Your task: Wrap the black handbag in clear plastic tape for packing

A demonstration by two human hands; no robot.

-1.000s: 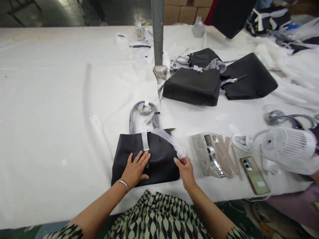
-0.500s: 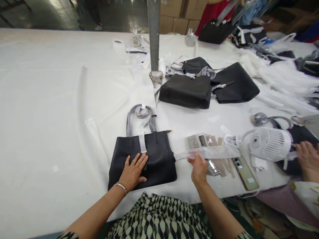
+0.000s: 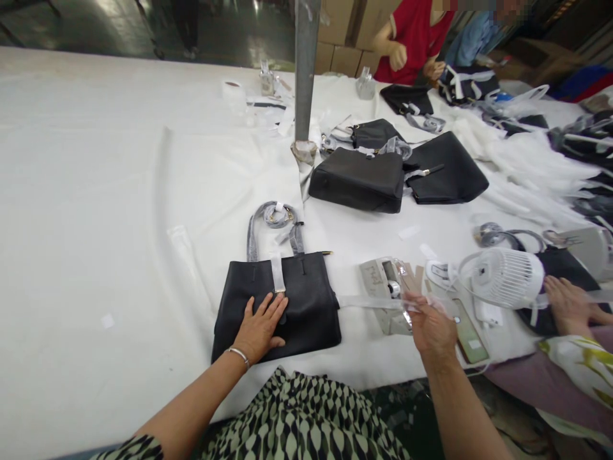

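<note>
A black handbag [image 3: 306,300] lies flat on the white table [image 3: 96,211] in front of me, its foam-wrapped handles [image 3: 271,220] pointing away. My left hand [image 3: 261,326] rests flat on the bag's front, fingers spread. My right hand [image 3: 431,322] is out to the right, pinching a long strip of clear film [image 3: 371,301] that stretches from the bag's right edge to my fingers. Just behind that hand sits a grey tape dispenser [image 3: 385,281].
A phone [image 3: 467,332] and a small white fan [image 3: 502,278] lie right of the dispenser. Another person's hand [image 3: 567,303] rests on a black bag at the right. Two more black bags [image 3: 359,179] lie beyond a metal pole [image 3: 306,70]. A person in red works at the far side.
My right hand has pulled the clear strip off the bag's front and drawn it rightward, past the tape dispenser. My left hand has stayed flat on the bag.
</note>
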